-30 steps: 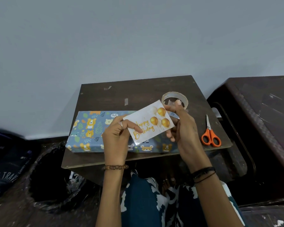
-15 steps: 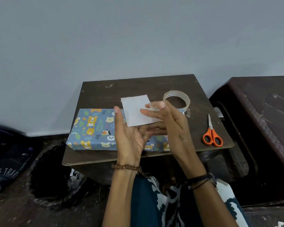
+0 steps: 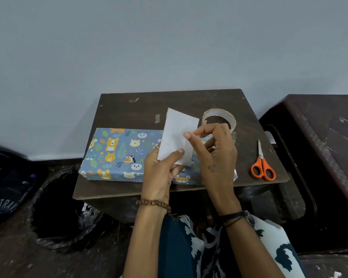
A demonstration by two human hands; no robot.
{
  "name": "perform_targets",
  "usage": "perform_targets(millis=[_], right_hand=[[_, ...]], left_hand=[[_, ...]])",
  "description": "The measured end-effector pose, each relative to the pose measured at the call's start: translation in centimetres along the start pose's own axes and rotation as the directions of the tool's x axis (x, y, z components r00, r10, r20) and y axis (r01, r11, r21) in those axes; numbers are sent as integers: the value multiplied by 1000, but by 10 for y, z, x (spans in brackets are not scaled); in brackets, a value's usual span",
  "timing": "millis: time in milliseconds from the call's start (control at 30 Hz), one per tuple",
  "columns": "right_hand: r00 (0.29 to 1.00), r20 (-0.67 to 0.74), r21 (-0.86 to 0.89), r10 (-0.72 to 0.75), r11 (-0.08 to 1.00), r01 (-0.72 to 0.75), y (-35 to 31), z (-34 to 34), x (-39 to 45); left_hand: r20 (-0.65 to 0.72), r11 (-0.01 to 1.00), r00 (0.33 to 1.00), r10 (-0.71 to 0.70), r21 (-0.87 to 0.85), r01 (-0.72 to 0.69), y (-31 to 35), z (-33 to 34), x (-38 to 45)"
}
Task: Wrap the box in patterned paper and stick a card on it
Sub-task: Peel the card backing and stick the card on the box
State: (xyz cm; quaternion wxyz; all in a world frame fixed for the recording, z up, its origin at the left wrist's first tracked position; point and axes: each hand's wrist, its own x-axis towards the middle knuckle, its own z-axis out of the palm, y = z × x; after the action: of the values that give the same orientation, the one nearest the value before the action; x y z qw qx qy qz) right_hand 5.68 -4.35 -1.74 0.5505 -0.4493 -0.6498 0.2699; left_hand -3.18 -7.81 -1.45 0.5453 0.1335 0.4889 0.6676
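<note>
- While your left hand [image 3: 161,173] pinches the card [image 3: 177,137] by its lower edge, thumb across the blank grey back, the card stands tilted above the wrapped box [image 3: 119,153]
- Your right hand [image 3: 213,155], at the card's 3 o'clock, has curled fingers with the tips touching its edge; whether they hold anything, you cannot tell
- At 12 o'clock from that hand sits the tape roll [image 3: 219,119]; the scissors [image 3: 262,165] lie at 3 o'clock on the table [image 3: 129,111]

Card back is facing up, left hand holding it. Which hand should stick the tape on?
Right, probably. The left hand grips the card, while the right hand hovers at its edge, nearest the tape roll.
</note>
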Motion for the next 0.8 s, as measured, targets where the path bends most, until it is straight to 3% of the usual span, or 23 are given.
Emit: perform_targets(millis=[367, 800], right_hand=[[985, -63, -120, -163, 981, 154, 14, 16, -12], [982, -22, -173, -188, 968, 182, 21, 20, -18]], left_hand=[[15, 999, 1000, 2, -39, -2, -1, 0, 1], [26, 998, 999, 22, -53, -21, -3, 0, 0]])
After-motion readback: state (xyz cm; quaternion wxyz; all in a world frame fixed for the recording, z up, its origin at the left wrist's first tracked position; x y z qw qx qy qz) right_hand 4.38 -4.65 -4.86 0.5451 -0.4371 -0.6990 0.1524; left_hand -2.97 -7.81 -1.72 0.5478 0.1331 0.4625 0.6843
